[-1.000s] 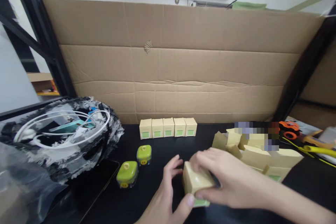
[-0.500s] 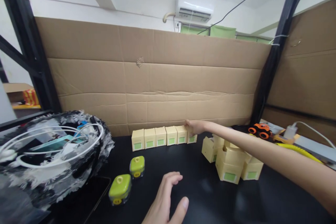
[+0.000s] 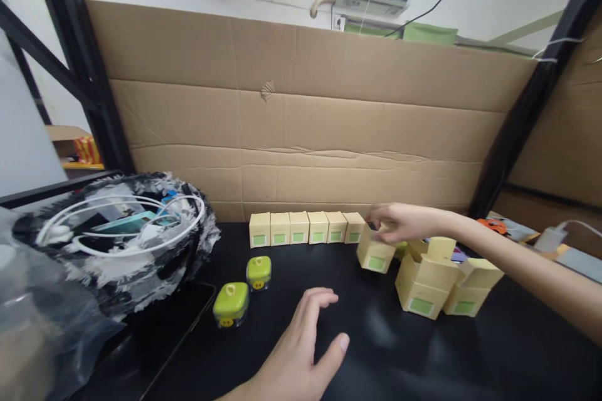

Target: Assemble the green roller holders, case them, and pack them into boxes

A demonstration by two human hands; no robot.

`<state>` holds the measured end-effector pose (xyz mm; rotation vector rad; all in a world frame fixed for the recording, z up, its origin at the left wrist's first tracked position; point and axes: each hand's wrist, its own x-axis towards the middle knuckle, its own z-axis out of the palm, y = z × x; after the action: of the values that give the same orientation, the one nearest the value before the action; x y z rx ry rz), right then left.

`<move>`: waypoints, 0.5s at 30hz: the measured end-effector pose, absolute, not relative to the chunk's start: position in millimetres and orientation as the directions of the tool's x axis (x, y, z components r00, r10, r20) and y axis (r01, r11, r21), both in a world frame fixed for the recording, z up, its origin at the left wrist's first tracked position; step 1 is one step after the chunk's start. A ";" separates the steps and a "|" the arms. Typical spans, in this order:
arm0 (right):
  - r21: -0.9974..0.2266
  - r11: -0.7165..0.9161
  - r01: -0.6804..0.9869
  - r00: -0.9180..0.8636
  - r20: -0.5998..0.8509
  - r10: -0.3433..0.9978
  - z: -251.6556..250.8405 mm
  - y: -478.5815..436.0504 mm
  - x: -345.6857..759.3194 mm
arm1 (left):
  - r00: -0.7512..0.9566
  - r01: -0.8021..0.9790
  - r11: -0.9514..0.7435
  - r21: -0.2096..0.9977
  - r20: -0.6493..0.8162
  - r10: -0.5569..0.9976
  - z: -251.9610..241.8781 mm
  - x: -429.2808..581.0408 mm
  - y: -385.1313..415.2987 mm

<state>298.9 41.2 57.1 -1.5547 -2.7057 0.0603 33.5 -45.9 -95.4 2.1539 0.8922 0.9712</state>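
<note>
My right hand (image 3: 391, 223) has its fingers bent over the top of a small pale-yellow cardboard box (image 3: 375, 255), gripping it at its upper edge; the fingertips are partly hidden and a little blurred. This box stands just right of a row of several matching closed boxes (image 3: 298, 229) with green labels. Low in the centre, my left hand (image 3: 301, 348) hovers with thumb and fingers apart, holding nothing. To its left on the black table are two lime-lidded clear containers, a larger one (image 3: 231, 305) and a smaller one (image 3: 258, 273). Beneath my right forearm stand open-topped yellow boxes (image 3: 422, 288).
A shaggy black-and-white basket (image 3: 155, 276) with white cable loops and assorted items occupies the left. A cardboard panel (image 3: 305, 119) closes off the table's back. An orange toy (image 3: 492, 225) and a white plug (image 3: 551, 238) lie at the far right. Clear plastic (image 3: 70, 332) shows lower left.
My right hand has left the end box of the row and moved right, onto a box from the group there. My left hand stays open. The view has tilted down and shifted.
</note>
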 end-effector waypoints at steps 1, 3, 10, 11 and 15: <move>-0.081 0.551 0.831 -0.553 0.004 0.833 54.2 34.9 291.0 | 0.492 0.330 -0.555 0.763 0.363 0.792 -94.5 33.5 -46.8; -0.158 0.632 0.759 -0.636 0.028 0.771 47.6 19.0 273.7 | 0.471 0.321 -0.497 0.806 0.319 0.822 -94.2 33.8 -48.3; -0.385 0.766 0.514 -0.772 0.182 0.609 16.5 -42.7 230.4 | 0.531 0.243 -0.572 0.783 0.386 0.754 -89.1 34.6 -49.1; -0.430 0.768 0.475 -0.770 0.220 0.599 11.4 -49.1 230.7 | 0.542 0.253 -0.592 0.765 0.395 0.742 -86.8 34.4 -49.3; -0.455 0.764 0.458 -0.669 0.390 0.633 -14.5 -76.2 249.0 | 0.522 0.309 -0.577 0.756 0.372 0.767 -83.2 34.6 -49.2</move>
<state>249.0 -76.2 -14.5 -0.8164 -2.4217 0.4347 34.6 -49.2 -83.2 2.1357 0.8720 0.9454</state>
